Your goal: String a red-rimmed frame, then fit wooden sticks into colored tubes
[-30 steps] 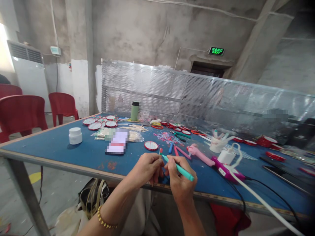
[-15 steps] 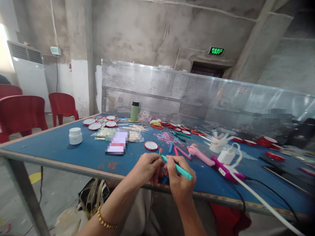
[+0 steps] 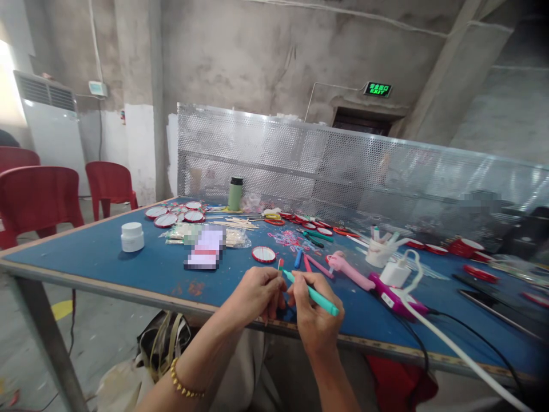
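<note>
Right hand (image 3: 315, 320) grip closed on teal pen (image 3: 312, 294); left hand (image 3: 257, 294) grip closed on small red-tipped stick (image 3: 279, 265), above tabletop (image 3: 128, 269) edge

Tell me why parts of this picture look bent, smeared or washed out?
Head view: the wide lens bows the table edge and stretches the corners; daylight at the far left washes out the wall; two patches are deliberately blurred, one on the table, one behind the mesh screen; the right hand with its teal pen stays sharp.
</note>
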Tool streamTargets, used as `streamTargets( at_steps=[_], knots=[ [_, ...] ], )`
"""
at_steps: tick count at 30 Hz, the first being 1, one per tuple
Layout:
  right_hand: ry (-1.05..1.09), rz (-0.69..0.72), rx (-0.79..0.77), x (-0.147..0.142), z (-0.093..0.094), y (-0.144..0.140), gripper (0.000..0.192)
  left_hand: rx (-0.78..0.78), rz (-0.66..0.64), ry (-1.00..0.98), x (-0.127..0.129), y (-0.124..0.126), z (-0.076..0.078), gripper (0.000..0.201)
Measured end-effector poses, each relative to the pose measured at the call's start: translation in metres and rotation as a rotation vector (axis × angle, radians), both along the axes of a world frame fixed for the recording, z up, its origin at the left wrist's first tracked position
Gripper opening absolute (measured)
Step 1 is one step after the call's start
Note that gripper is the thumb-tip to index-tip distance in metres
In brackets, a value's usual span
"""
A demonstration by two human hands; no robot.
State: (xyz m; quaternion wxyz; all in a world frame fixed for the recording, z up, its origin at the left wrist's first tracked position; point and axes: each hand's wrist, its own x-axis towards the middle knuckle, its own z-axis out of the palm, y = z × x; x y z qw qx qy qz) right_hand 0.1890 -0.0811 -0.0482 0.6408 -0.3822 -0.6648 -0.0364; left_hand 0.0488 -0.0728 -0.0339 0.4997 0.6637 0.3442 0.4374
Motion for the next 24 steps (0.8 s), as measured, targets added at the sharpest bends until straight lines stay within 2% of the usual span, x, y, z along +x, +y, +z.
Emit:
streamTargets(
  at_steps=[15, 24],
  knots=[
    [-0.053, -0.013, 0.029, -0.0021, 0.0048, -0.0022, 0.022, 0.016, 0.001, -0.012, -0.0001, -0.0014, 0.0025, 0.036],
    [-0.026, -0.002, 0.014, 0.0001, -0.0001, -0.0009, 0.02, -0.008, -0.001, -0.009, 0.0001, -0.0021, -0.0008, 0.033]
  ],
)
